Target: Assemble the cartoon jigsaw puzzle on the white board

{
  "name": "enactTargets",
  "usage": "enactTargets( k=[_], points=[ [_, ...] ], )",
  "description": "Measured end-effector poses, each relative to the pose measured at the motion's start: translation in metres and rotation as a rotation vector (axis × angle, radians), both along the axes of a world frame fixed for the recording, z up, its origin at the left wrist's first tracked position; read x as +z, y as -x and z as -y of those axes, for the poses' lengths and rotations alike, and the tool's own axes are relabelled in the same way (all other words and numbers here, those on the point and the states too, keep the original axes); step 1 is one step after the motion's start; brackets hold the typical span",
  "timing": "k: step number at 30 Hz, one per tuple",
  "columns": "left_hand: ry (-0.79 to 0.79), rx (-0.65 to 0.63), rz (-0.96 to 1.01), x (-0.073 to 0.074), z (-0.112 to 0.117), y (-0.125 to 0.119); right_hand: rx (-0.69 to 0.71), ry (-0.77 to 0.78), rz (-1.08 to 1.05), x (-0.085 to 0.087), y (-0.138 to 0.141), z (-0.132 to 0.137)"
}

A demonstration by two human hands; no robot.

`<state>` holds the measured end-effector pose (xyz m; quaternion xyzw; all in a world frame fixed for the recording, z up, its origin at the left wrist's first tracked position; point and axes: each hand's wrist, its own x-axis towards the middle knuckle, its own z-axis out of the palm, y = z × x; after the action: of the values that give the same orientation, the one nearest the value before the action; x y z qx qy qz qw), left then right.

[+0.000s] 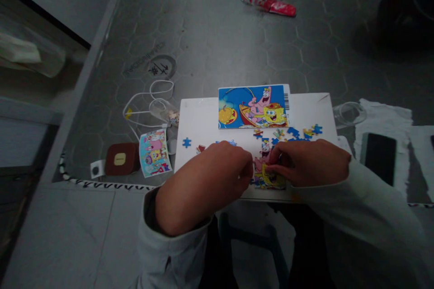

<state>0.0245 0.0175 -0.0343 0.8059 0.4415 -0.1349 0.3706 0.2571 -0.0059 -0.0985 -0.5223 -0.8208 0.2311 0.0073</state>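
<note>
A small white table (200, 122) carries a cartoon reference picture (252, 106) at its far edge. Loose puzzle pieces (293, 132) lie scattered below the picture, and a lone blue piece (186, 142) sits to the left. A partly joined cluster of pieces (267, 179) rests near the front edge. My left hand (206, 180) is curled beside that cluster, fingers closed against it. My right hand (310, 162) pinches a piece at the cluster's top edge. Both hands hide part of the cluster.
Left of the table on the grey floor lie a second cartoon card (154, 152), a brown box (120, 159), a white cable (149, 104) and a small bag. A black phone (379, 156) lies on white cloth at the right. A red wrapper (271, 4) lies far off.
</note>
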Motion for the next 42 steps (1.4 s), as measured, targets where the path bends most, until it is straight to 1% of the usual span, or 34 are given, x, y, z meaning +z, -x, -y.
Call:
enactTargets(
  k=[7,11,16,19,23,26,28,32,36,42],
  points=[
    [0.040,-0.005,-0.006,-0.002,-0.003,-0.007,-0.073,0.093,0.142,0.012,0.010,-0.002],
    [0.003,-0.022,0.010,-0.006,-0.004,-0.009,-0.080,0.057,0.164,0.015,0.013,0.000],
    [-0.007,-0.014,-0.006,-0.007,-0.004,-0.012,-0.113,0.140,0.243,0.020,0.019,-0.002],
    [-0.018,-0.022,-0.031,-0.006,-0.003,-0.014,-0.108,0.147,0.217,0.018,0.017,-0.003],
    [-0.009,-0.058,-0.056,-0.002,-0.001,-0.013,-0.081,0.090,0.137,0.010,0.009,0.000],
    [0.038,-0.079,-0.066,0.003,-0.001,-0.008,-0.079,0.103,0.131,0.008,0.008,0.001],
    [0.033,-0.069,-0.050,0.004,-0.001,-0.004,-0.086,0.115,0.153,0.009,0.010,0.001],
    [-0.006,-0.005,-0.050,0.001,-0.002,-0.001,-0.103,0.115,0.176,0.011,0.011,0.000],
    [-0.024,-0.022,-0.079,-0.003,-0.003,-0.004,-0.072,0.094,0.128,0.007,0.007,0.000],
    [0.011,-0.021,-0.087,-0.001,-0.003,-0.009,-0.063,0.062,0.114,0.007,0.005,0.002]
  ],
)
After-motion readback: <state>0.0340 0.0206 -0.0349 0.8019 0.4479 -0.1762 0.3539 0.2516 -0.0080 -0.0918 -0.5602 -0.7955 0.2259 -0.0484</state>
